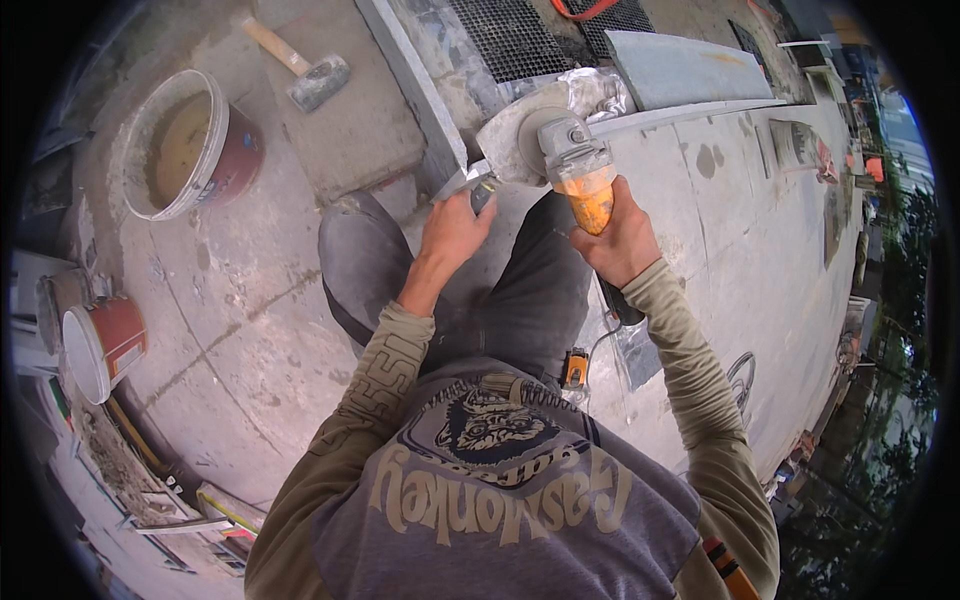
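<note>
My right hand (622, 235) is wrapped round the body of an angle grinder (583, 185), yellow-orange with a dusty grey metal head. The grinder's disc and guard (518, 135) sit at its far left side, over the end of a grey slab edge. To the left, my left hand (455, 235) is closed on a small dark grey object with a pale metallic edge (484, 194). Its kind I cannot make out. That hand is close to the near end of a long upright grey stone strip (425, 95). My knees are below both hands.
A sledgehammer (318, 82) with a wooden handle lies on a slab (365, 135) at the far left. Beside it stands a bucket (235, 150) of murky liquid. Another bucket (118, 335) lies nearer. A leaning grey panel (690, 72) and black mesh mats (510, 35) are beyond the grinder.
</note>
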`<state>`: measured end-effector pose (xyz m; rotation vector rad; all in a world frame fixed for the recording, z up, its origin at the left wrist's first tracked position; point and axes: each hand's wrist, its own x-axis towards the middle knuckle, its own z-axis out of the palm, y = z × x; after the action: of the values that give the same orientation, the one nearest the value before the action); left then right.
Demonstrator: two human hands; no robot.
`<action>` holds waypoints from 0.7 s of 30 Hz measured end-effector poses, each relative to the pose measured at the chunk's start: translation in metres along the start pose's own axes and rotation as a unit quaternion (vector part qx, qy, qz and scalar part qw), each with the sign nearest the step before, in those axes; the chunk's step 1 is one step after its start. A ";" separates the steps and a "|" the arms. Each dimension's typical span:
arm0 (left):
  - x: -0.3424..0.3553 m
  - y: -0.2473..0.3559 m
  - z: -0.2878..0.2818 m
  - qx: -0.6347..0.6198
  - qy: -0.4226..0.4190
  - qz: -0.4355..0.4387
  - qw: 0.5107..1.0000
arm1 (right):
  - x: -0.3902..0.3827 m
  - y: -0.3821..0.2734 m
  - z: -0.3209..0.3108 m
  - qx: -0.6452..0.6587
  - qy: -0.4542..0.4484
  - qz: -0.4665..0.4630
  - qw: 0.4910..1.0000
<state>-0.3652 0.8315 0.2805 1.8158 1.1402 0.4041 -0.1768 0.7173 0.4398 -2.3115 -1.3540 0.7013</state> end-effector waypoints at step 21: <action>0.002 0.000 -0.008 -0.009 -0.029 -0.011 0.999 | 0.004 -0.006 0.003 0.002 -0.028 -0.029 0.999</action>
<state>-0.3695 0.8371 0.2842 1.7854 1.1129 0.3466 -0.1810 0.7234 0.4402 -2.2557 -1.4367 0.7542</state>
